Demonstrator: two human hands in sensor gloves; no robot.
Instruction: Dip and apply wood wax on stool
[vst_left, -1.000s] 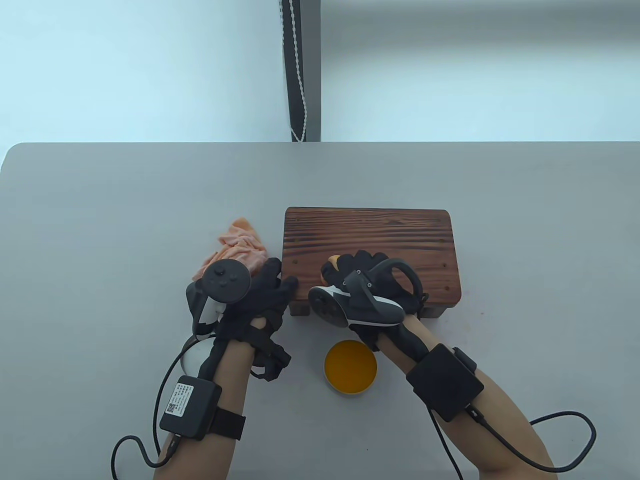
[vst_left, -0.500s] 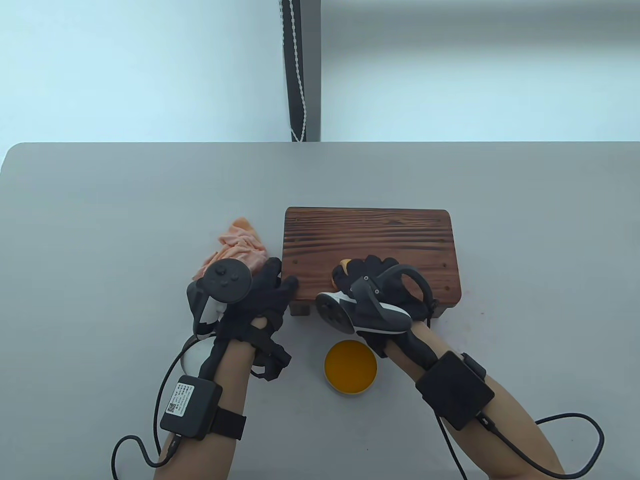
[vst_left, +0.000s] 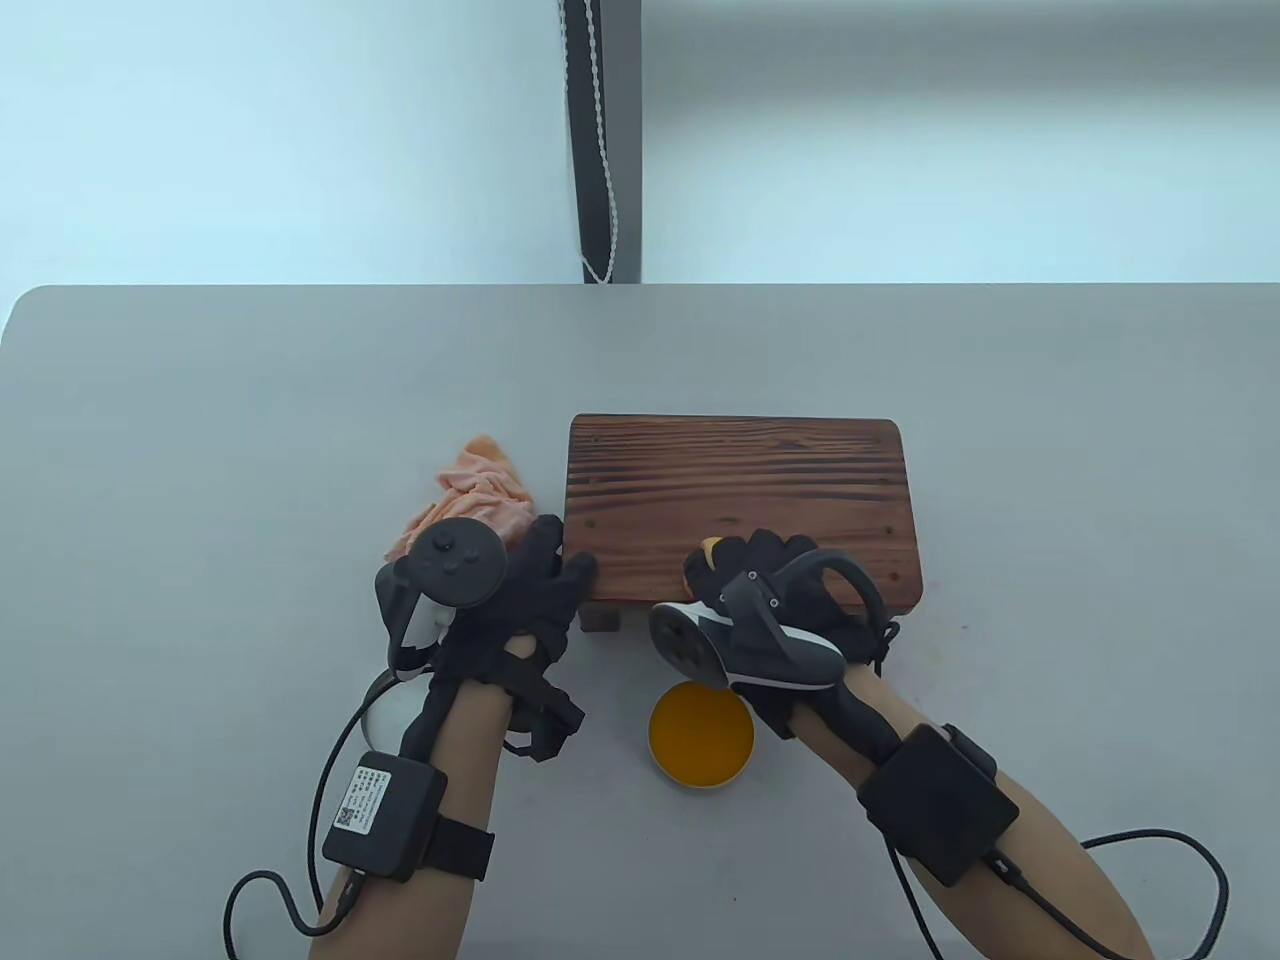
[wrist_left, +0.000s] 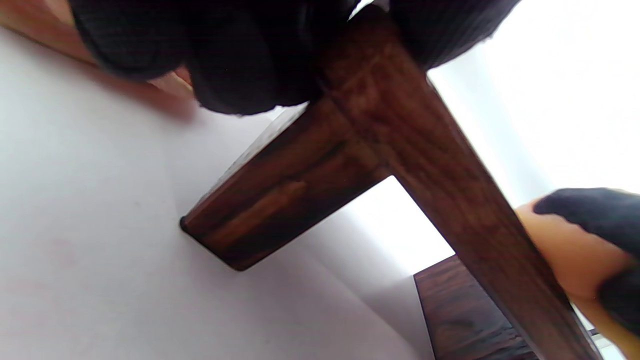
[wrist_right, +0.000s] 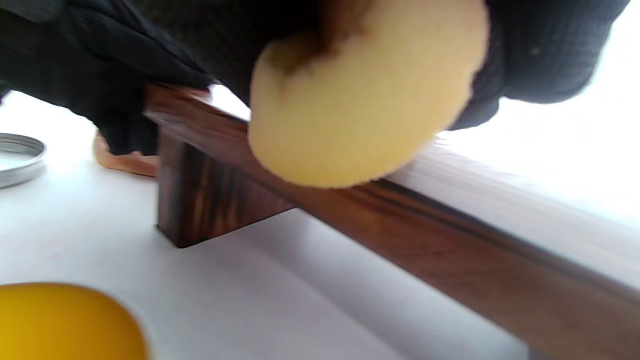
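The right hand (vst_left: 770, 580) grips a round yellow sponge (wrist_right: 365, 100) on the dark wooden stool (vst_left: 740, 480); the left hand (vst_left: 520, 590) grips its near-left corner.

A pale grey counter (vst_left: 200, 420) with rounded corners carries four things: a dark wooden stool (vst_left: 740, 480) at centre, a crumpled peach cloth (vst_left: 480, 490) just beside it at 9 o'clock, an open tin of orange wax (vst_left: 700, 735) at 6 o'clock – and a metal lid (wrist_right: 17, 159) near the stool's leg.
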